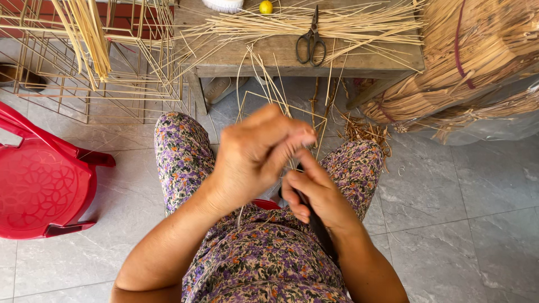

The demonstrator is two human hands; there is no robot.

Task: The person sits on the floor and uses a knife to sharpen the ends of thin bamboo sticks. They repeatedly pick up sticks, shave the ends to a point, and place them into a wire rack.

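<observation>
Sitting just short of the low wooden table, working thin bamboo strips over the lap. Left hand pinching the strips, fingers pressed together on them, slightly blurred. Right hand closing tight round a dark-handled tool, blade hidden below the left. Judging progress: loose splints lying heaped on the table beside the scissors, finished wire-like frames stacking up left of the table, tied bundles waiting to its right. Looking like plenty done, plenty more left to trim.
</observation>
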